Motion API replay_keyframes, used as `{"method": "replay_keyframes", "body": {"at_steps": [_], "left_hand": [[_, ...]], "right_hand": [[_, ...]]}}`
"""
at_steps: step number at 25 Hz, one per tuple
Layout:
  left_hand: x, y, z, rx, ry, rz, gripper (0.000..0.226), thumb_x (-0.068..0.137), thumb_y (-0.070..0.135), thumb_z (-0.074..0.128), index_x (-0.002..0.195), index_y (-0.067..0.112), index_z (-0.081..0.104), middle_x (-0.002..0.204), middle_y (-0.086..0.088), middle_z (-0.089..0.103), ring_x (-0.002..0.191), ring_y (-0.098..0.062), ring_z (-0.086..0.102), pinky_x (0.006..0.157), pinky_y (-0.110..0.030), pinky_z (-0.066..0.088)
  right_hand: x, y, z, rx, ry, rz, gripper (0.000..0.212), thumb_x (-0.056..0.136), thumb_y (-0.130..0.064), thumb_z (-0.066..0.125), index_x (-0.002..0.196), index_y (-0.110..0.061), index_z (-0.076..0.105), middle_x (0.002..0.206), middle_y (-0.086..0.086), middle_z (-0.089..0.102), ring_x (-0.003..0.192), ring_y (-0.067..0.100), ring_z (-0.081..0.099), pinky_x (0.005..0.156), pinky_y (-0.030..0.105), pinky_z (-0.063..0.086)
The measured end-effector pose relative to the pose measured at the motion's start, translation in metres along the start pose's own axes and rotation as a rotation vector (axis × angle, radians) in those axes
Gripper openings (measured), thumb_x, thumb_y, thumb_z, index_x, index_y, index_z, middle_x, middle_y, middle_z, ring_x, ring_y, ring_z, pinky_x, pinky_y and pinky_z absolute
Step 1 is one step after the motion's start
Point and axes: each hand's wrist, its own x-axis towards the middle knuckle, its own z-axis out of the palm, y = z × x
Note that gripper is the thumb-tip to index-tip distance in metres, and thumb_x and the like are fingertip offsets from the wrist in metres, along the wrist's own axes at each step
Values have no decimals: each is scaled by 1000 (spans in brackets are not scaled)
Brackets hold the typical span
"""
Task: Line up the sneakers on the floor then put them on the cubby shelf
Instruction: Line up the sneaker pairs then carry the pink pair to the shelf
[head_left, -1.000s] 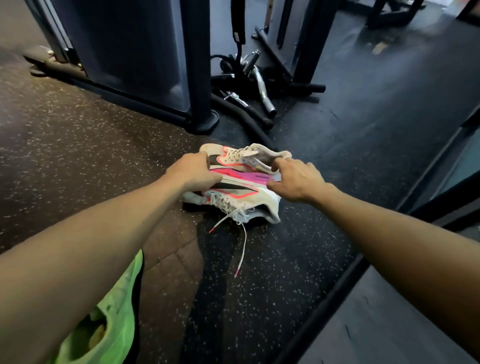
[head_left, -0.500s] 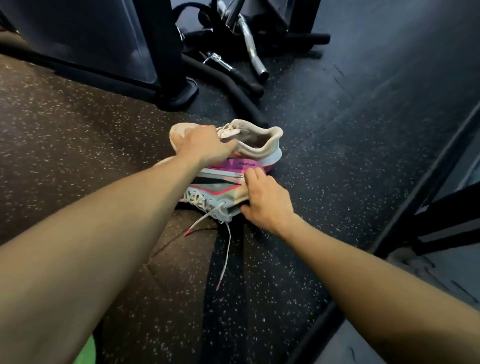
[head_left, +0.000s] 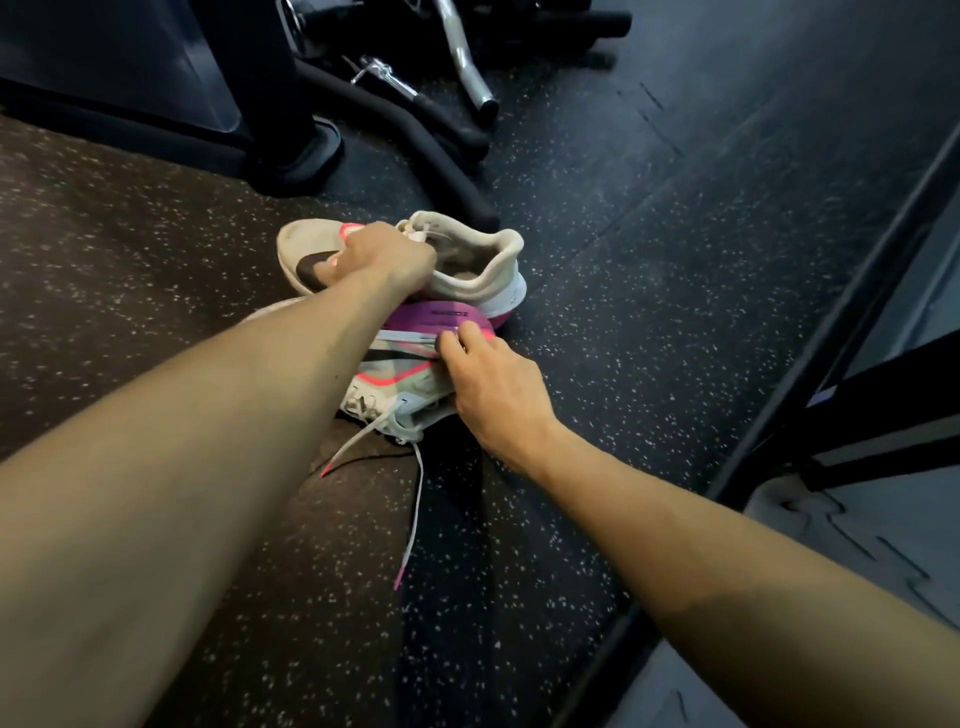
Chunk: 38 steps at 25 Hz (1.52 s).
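Two sneakers, stacked on the floor (head_left: 675, 260).
Left hand (head_left: 387, 254) still clenches upper sneaker (head_left: 467, 265); right hand (head_left: 493, 384), fingers loosely curled, now touches lower sneaker (head_left: 395, 384).

Two sneakers are being kept together mid-floor (head_left: 649, 322). The upper sneaker (head_left: 467, 260) is sitting upright behind and partly on the lower sneaker (head_left: 400, 384), which is lying tipped on its side. The left hand (head_left: 384, 254) is being held over the upper sneaker's laces; the right hand (head_left: 493, 384) is touching the lower sneaker's right end. Loose laces (head_left: 410, 519) are trailing forward. Bars (head_left: 462, 57) are lying behind, beside a machine base (head_left: 291, 156).
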Motion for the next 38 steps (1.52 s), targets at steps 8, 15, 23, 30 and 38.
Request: {"method": "replay_keyframes", "body": {"at_steps": [8,15,23,30,38], "left_hand": [[15,-27,-38,-207,198,-89,46,94,29,54,134,6,49,138,-16,51,126,-35,50,101,-38,40],[9,-86,-93,-96,348,40,45,96,21,52,138,6,40,133,-22,52,120,-42,51,97,-46,42],[-27,-165,-154,-27,385,77,36,95,18,51,126,2,41,127,-28,52,117,-48,51,92,-51,42],[-76,-225,-179,-13,374,115,32,96,23,50,118,2,41,120,-30,54,110,-51,53,85,-50,43],[-129,-257,-156,22,262,175,27,96,25,51,110,4,43,113,-28,58,103,-50,56,70,-42,38]], "right_hand": [[-1,1,-4,-94,-22,-83,32,92,-15,52,123,-16,44,113,6,51,90,33,62,50,36,35],[-5,-3,-24,-116,-72,-166,26,93,-28,54,114,-20,40,108,5,54,87,32,64,55,35,32],[-34,-23,-57,-73,-231,-167,15,97,-32,35,107,-22,41,110,7,57,93,35,62,66,36,38],[-56,-30,-76,113,-216,114,7,88,-21,43,88,-24,38,95,15,63,84,38,59,65,36,40],[-54,-63,-94,444,-94,363,3,81,-16,47,80,-20,47,86,14,60,72,36,63,59,45,58]]}}
